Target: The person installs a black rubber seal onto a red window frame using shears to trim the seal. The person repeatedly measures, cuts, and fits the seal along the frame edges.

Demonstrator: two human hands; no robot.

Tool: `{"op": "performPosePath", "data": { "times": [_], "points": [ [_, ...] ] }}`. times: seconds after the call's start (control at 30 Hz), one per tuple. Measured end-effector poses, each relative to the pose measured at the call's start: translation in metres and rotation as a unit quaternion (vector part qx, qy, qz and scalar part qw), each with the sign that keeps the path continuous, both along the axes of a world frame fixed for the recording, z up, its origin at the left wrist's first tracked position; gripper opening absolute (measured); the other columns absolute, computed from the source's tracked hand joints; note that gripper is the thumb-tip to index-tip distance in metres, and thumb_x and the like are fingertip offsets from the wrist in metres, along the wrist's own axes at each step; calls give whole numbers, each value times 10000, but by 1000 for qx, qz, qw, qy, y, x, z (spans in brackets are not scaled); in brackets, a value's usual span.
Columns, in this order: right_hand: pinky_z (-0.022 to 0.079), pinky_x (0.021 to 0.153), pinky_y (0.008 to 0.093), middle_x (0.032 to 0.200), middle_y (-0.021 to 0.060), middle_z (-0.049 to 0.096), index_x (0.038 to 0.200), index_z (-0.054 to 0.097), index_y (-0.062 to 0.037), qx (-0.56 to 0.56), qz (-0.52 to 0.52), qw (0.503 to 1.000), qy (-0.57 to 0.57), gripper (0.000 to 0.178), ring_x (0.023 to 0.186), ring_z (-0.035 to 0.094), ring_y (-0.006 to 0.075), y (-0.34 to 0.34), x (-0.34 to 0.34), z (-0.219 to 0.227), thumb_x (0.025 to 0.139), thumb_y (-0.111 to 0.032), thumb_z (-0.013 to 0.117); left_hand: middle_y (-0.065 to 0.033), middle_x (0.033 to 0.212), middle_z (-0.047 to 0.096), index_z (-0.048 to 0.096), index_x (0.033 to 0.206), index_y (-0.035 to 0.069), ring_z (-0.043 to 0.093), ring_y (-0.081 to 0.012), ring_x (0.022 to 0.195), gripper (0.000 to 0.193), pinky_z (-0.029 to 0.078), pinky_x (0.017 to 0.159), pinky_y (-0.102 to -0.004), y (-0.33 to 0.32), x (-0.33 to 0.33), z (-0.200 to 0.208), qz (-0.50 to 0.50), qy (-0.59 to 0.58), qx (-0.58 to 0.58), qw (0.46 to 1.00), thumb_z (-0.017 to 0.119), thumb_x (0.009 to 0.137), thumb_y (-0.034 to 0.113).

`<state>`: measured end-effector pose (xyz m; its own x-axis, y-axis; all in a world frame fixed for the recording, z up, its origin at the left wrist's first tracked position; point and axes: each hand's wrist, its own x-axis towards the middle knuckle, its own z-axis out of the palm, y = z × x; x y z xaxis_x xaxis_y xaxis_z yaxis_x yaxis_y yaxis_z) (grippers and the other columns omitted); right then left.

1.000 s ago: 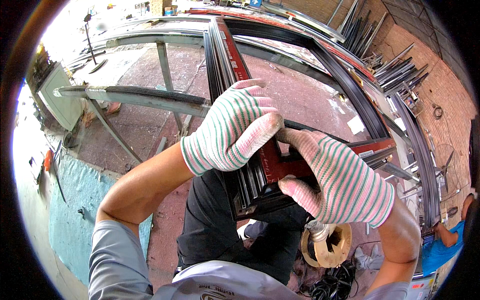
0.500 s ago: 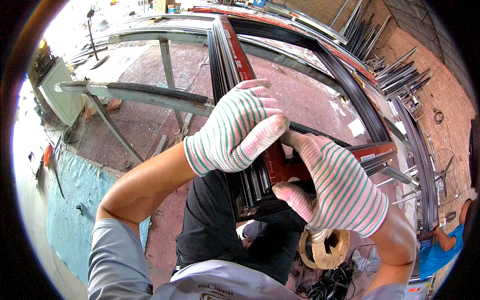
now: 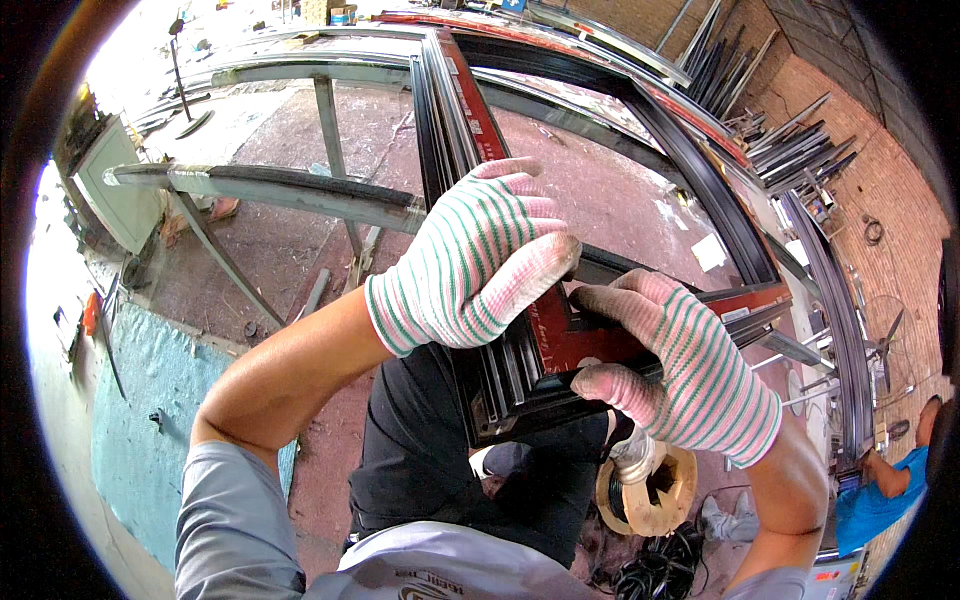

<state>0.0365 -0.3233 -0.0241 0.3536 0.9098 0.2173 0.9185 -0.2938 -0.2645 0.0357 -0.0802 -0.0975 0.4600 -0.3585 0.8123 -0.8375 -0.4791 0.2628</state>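
A black metal window frame (image 3: pixel 692 165) with red protective film lies in front of me, its near left corner pointing toward my legs. My left hand (image 3: pixel 465 265), in a white glove with green and pink stripes, is closed over the frame's left bar just above that corner. Wearing a matching glove, my right hand (image 3: pixel 695 365) grips the near bar to the right of the corner, thumb on the front side and fingers over the inner edge. The undersides of both grips are hidden.
Grey metal rails (image 3: pixel 270 185) of a stand support the frame. Below lie a cable spool (image 3: pixel 665 492) and tangled black cable (image 3: pixel 655 568). A co-worker in a blue shirt (image 3: pixel 880 500) is at lower right, near long dark profiles (image 3: pixel 835 320). A teal mat (image 3: pixel 160 420) covers the left floor.
My right hand has shifted slightly right along the near bar, away from the corner, uncovering more red film. My left hand and the frame stay nearly in place.
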Motion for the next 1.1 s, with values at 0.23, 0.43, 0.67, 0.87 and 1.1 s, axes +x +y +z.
{"op": "performPosePath", "data": {
  "times": [0.23,0.43,0.67,0.87,1.1],
  "points": [
    [499,769,408,955,156,596,1278,598,-2,-40,-11,999,-22,646,863,603,326,4,0,3,827,-432,767,-122,797,617,651,833,86,599,-385,885,267,372,1037,-524,1,-2,1,-11,16,-2,1000,475,945,254],
    [488,787,408,970,155,599,1296,596,-6,-11,10,1000,4,658,885,606,320,-1,5,0,848,-466,739,-60,856,650,654,874,100,628,-314,898,412,310,1115,-533,7,-4,12,-23,0,76,997,399,1000,399],
    [483,801,407,1002,155,612,1307,600,-29,-15,16,1000,2,628,901,607,325,-11,12,3,875,-473,699,-136,925,634,692,983,78,601,-362,939,568,410,948,-470,19,-15,36,-63,39,155,985,705,802,616],
    [492,773,412,980,156,624,1304,608,-57,-63,15,997,-45,586,887,618,338,-8,14,7,877,-449,698,-89,1037,635,656,1115,84,603,-320,1036,665,356,1030,-506,21,-16,40,-54,82,223,970,659,820,680],
    [497,809,423,998,166,626,1303,594,-20,-11,35,999,39,603,928,625,340,-23,26,4,865,-411,730,-108,1027,639,681,1147,75,590,-345,1092,671,274,1135,-555,11,-31,39,-67,97,175,978,697,809,654]
  ]
}}
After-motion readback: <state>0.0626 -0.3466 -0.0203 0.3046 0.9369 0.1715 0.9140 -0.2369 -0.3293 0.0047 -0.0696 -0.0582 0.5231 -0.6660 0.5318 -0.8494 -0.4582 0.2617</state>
